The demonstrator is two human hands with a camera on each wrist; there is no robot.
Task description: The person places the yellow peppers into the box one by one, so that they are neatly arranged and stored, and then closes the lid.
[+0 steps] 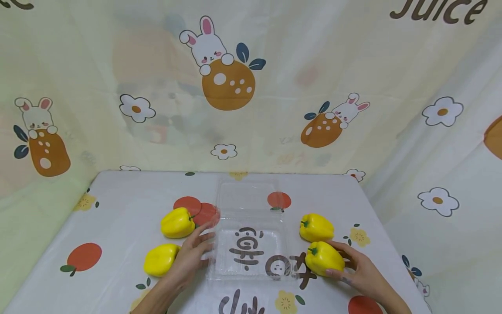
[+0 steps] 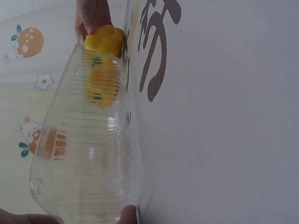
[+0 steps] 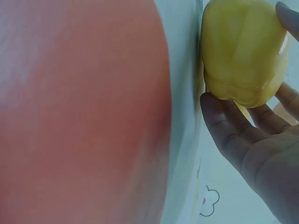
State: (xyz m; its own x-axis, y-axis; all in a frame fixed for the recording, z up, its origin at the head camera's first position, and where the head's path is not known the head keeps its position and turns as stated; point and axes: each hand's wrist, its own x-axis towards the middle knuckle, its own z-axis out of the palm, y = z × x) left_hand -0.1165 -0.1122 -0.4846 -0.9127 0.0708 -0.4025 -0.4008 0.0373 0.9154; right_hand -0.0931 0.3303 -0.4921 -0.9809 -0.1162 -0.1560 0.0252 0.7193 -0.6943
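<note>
A person's two bare hands work at a worktop (image 1: 117,205) covered w/ a white cloth printed w/ oranges, flowers and brown lettering. At centre lies an open clear plastic clamshell box (image 1: 251,244), hinged lid (image 1: 247,196) laid flat toward the far side, nothing inside.

L hand (image 1: 192,257) rests on the box's left edge, fingers (image 1: 205,244) fairly straight and only slightly spread, tips pressing the clear rim; the left wrist view shows a fingertip against the plastic wall (image 2: 84,154). No curl round it visible.

R hand (image 1: 358,272) lies against the near-right glossy yellow bell pepper w/ green stem (image 1: 324,258), which sits on the cloth just beside the box's right edge. Fingers (image 3: 224,116) wrap loosely round its far side and thumb comes along the near side, cupping the pepper (image 3: 243,51); the right wrist view shows them bent against its base, pepper on the cloth.

A second yellow bell pepper (image 1: 316,226) sits just behind, touching or nearly touching the first. Two more yellow peppers are left of the box: one far-left (image 1: 177,222) near the L fingertips, one near-left (image 1: 161,260) beside the L wrist.

Behind: cream curtain backdrop (image 1: 313,65) w/ rabbits, oranges, flowers.
</note>
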